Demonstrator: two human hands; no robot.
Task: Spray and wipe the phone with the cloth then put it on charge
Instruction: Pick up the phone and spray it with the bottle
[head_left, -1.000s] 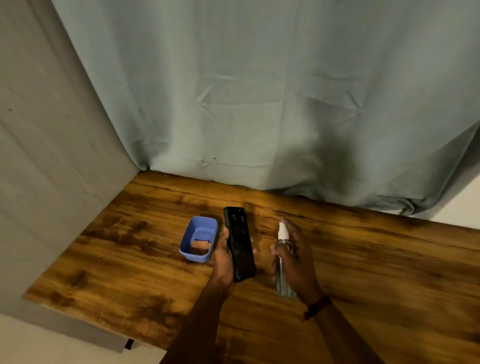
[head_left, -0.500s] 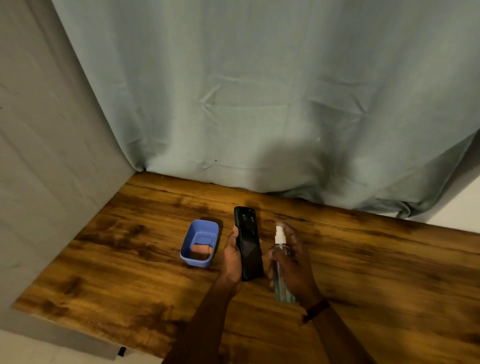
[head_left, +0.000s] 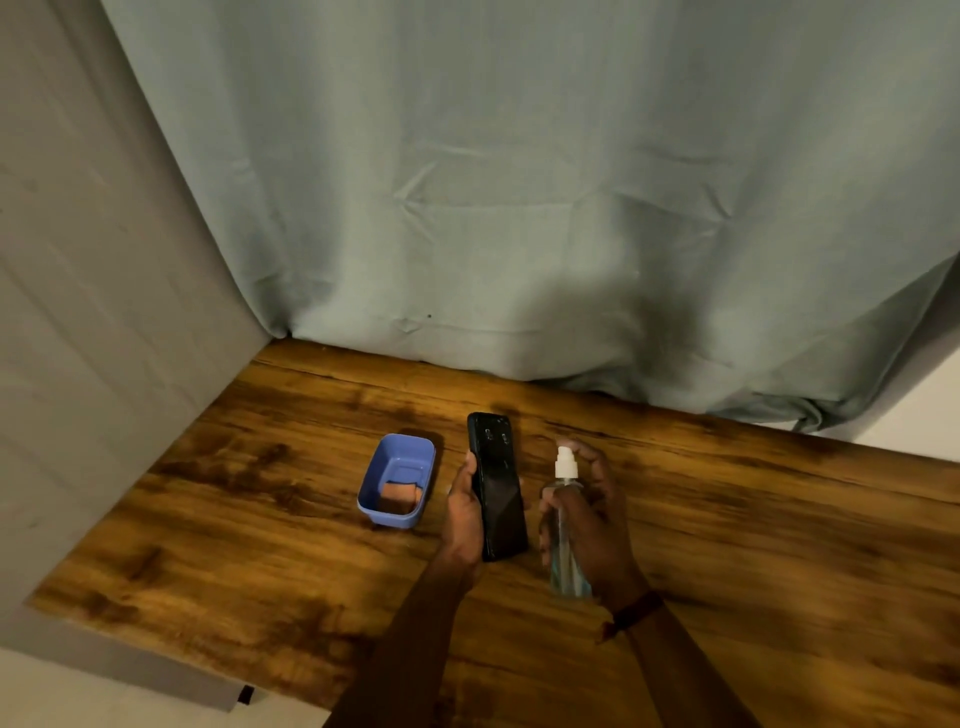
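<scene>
My left hand grips a black phone above the wooden table, its back with the camera lenses facing up and its top end pointing away from me. Just right of it, my right hand holds a clear spray bottle with a white nozzle, a finger resting on the pump. The nozzle points toward the phone. An orange folded cloth lies inside a blue plastic tub to the left of the phone.
A grey-green curtain hangs along the table's far edge. A grey fabric wall closes the left side. The table's near-left edge drops off to a pale floor. A dark band circles my right wrist.
The phone has turned more upright and moved slightly right, closer to the spray bottle. Both hands keep their hold, and the tub has not moved.
</scene>
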